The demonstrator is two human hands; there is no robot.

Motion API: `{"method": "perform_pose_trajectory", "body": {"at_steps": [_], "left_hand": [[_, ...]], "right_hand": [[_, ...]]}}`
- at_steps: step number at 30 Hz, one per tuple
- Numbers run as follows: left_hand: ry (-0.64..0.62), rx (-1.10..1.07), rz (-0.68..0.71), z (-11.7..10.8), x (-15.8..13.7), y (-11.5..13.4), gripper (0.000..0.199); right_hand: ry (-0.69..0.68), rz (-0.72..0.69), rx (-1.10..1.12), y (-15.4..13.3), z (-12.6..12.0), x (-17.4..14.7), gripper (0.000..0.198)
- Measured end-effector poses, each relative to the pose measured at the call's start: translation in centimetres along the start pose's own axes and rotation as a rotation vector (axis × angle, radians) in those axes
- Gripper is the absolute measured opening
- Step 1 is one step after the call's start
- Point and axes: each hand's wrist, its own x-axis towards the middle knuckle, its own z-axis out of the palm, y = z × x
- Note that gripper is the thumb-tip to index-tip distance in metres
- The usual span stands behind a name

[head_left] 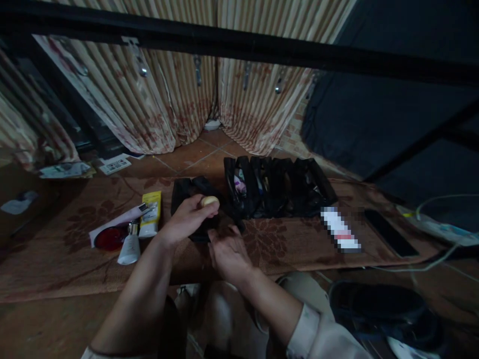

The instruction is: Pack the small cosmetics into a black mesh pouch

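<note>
I saw 1 head-worn camera facing forward and down, close over left hand (189,218) and right hand (231,253), curtains (258,114) beyond.

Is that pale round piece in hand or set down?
In hand: the pale round piece pokes out from the grip of the left hand.

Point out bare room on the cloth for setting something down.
The cloth between the right hand and the pixelated item, in front of the black organizer; also its left end, left of the red disc. Crowded: packet, tube, bottle and disc bunch together; the left hand is over the dark item.
</note>
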Motion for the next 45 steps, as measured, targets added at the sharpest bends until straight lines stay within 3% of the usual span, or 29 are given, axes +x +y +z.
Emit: {"method": "perform_pose_trajectory", "body": {"at_steps": [13, 22, 29, 34, 45], "left_hand": [[-0.032, 0.116, 0.015, -0.1, -0.15, 0.32, 0.026], [0.016, 0.135, -0.031, -0.29, 0.22, -0.36, 0.049], [0.061, 0.02, -0.049, 0.03, -0.04, 0.0, 0.038], [0.058, 0.04, -0.028, -0.06, 0.1, -0.13, 0.028], [0.052, 0.1, -0.045, -0.2, 0.14, 0.16, 0.026]], "right_hand": [[-0.017, 0.005, 0.016, 0.04, 0.47, 0.01, 0.02], [-0.029, 0.018, 0.04, -0.03, 0.36, 0.03, 0.023], [-0.016, 0.016, 0.037, 0.02, 0.59, -0.22, 0.021], [0.012, 0.006, 0.015, 0.06, 0.64, -0.23, 0.016], [0.016, -0.019, -0.011, 0.01, 0.6, -0.18, 0.016]]}}
